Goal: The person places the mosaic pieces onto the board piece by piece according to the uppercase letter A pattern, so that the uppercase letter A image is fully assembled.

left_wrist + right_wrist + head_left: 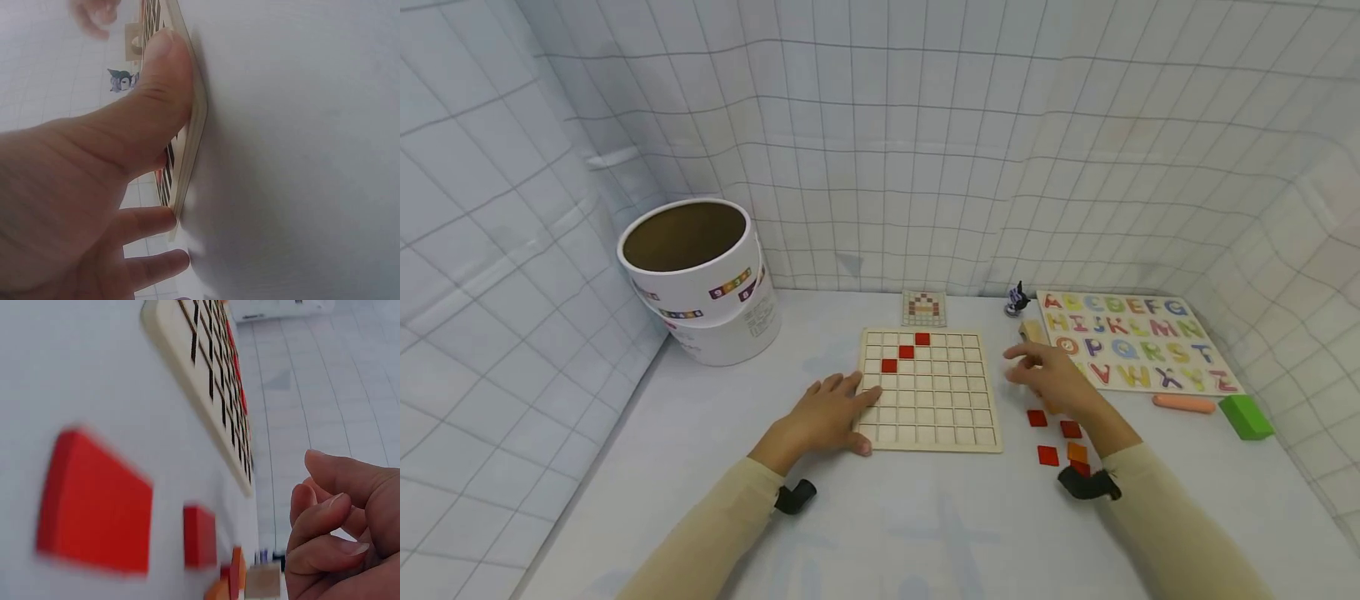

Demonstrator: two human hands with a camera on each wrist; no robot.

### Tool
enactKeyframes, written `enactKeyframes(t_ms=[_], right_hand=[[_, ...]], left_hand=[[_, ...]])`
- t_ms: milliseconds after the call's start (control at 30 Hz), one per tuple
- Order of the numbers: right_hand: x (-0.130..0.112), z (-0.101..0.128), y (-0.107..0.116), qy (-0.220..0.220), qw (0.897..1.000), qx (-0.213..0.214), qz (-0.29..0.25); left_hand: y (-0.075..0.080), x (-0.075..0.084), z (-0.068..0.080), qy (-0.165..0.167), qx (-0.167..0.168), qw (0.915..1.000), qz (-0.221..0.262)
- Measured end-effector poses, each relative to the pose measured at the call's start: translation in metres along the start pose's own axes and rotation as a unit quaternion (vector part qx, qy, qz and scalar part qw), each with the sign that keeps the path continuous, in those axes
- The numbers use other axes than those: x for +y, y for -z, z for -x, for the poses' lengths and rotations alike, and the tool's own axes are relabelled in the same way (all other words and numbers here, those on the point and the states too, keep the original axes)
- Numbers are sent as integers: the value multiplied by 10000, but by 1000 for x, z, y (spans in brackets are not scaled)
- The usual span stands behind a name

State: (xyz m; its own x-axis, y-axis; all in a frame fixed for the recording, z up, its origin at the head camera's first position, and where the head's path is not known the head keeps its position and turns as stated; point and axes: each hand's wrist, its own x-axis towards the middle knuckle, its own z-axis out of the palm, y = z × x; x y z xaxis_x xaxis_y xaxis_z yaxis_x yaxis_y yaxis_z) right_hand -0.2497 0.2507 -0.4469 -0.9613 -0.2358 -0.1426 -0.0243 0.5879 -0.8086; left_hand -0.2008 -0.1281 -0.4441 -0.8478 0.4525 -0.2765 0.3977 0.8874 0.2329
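Note:
A wooden grid board [928, 417] lies mid-table with three red tiles [906, 352] set in a diagonal near its far left. My left hand [827, 417] rests flat on the board's left edge [195, 134], and its thumb [159, 87] presses the near corner. My right hand [1047, 377] hovers just right of the board, fingers [325, 509] loosely curled with nothing seen in them. Beneath and behind it, loose red tiles [1048, 455] [94, 500] and an orange tile [1077, 451] lie on the table.
A small pattern card [923, 308] lies behind the board. Far left stands a white tub [700, 283]. At the right are an alphabet puzzle [1138, 350], a small figurine [1017, 300], a wooden block [1032, 331], an orange stick [1183, 403] and a green block [1245, 415].

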Motion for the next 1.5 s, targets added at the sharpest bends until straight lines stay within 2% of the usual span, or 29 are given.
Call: enactKeyframes(t_ms=[167,367,567,767,1033,1300,1400,1500], right_hand=[[40,33,40,-450,9988,117,120],[63,53,59,-498,9969,41,614],[71,58,61,-294,9961,-264,791],[73,55,58,-89,9958,-159,892],[77,49,54,-228,9936,-205,1091],[77,50,53,-311,9917,72,1249],[77,51,54,-476,9926,279,1086],[78,52,56,-643,9957,510,428]], left_hand=[[0,-2,2,-4,36,10000,-11],[-2,-5,2,-38,92,9999,-56],[-2,-4,1,-53,92,9999,-76],[-3,-2,0,-13,71,9999,-114],[-3,0,-1,26,27,10000,-82],[-2,0,-2,25,16,9999,-131],[-2,0,-2,2,3,9999,-123],[-2,0,-2,-26,8,9999,-128]])
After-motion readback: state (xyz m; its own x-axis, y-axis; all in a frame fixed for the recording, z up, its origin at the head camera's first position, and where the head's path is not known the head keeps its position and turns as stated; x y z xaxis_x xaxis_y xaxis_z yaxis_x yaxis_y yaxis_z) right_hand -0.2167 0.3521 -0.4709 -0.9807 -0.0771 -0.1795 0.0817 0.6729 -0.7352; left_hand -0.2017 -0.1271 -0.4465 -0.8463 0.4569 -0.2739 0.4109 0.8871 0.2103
